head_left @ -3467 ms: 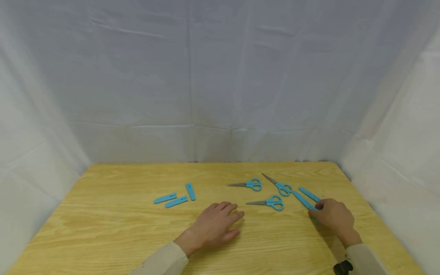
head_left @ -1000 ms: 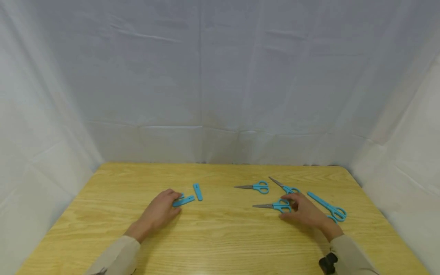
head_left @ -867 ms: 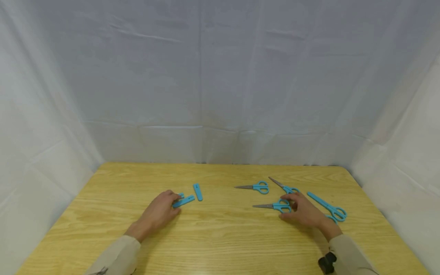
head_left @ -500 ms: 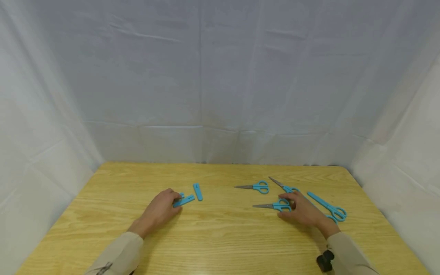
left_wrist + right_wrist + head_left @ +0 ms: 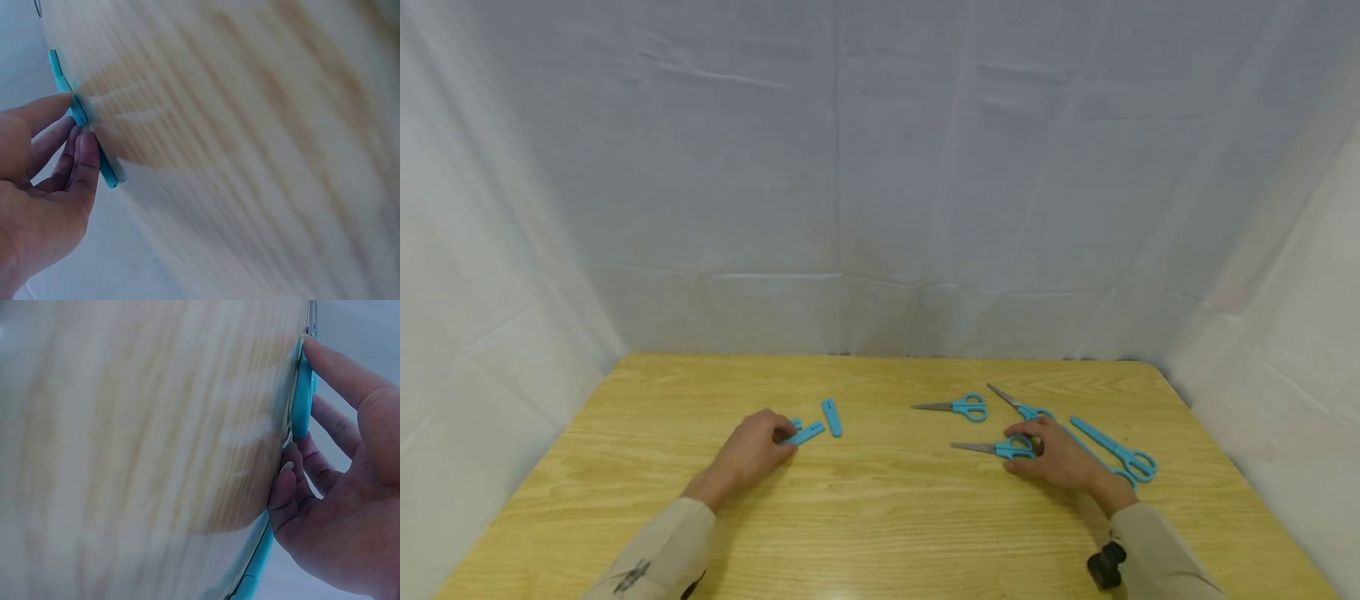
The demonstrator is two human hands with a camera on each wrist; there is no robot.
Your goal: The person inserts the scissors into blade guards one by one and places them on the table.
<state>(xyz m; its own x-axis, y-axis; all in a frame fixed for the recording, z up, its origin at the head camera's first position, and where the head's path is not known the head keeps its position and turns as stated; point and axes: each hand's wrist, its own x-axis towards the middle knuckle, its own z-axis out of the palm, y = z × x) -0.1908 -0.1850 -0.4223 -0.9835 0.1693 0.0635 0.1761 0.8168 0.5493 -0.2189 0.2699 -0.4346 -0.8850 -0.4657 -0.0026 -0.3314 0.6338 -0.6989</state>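
My left hand (image 5: 747, 454) pinches a blue blade cover (image 5: 808, 432) between thumb and fingers at the table's left; its rounded end is hidden by the hand. A second cover (image 5: 797, 423) shows just behind it, and a third cover (image 5: 832, 418) lies to the right. On the other side, my right hand (image 5: 1063, 458) grips the blue handles of bare-bladed scissors (image 5: 974, 447), whose tips point left. In the left wrist view, the thumb and fingers meet on the cover (image 5: 78, 111). The right wrist view shows the handle (image 5: 302, 400) between thumb and fingers.
Two more bare-bladed scissors, one pair farther left (image 5: 969, 407) and another pair (image 5: 1028, 412) behind my right hand, lie on the wooden table (image 5: 865, 517). Covered scissors (image 5: 1103, 438) lie at the right, with a second covered pair (image 5: 1125, 477) partly hidden. White sheeting (image 5: 880, 208) surrounds the table.
My right hand has left the covered scissors and moved left onto the bare-bladed scissors. My left hand has moved left from mid-table to the covers. Lately, its fingers have drawn in on one cover.
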